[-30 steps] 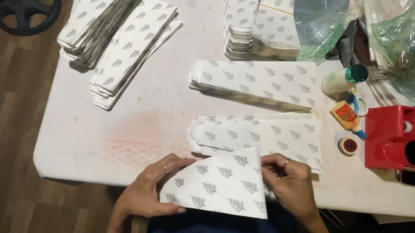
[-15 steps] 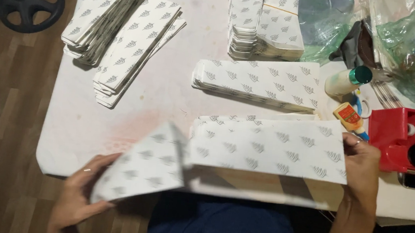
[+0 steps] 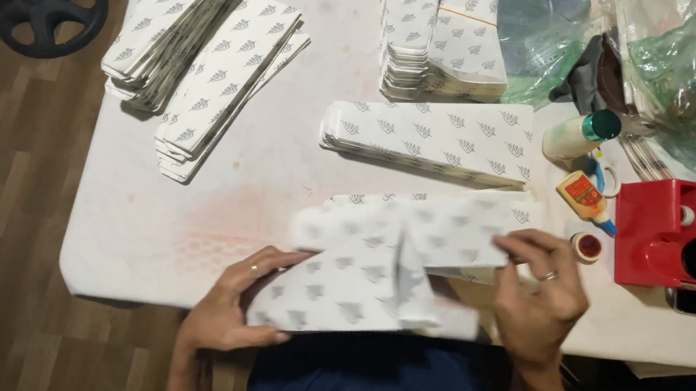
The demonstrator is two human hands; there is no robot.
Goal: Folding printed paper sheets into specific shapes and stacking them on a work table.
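Head view: left hand and right hand pinch a half-folded patterned paper sheet at the table's near edge, red tape dispenser close right.

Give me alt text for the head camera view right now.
Two hands fold a white printed paper sheet at a white table's near edge, left hand under it, right hand pinching its right side. Stacks of folded sheets lie behind, a red dispenser at right.

4 paper stacks – 2 glue bottles
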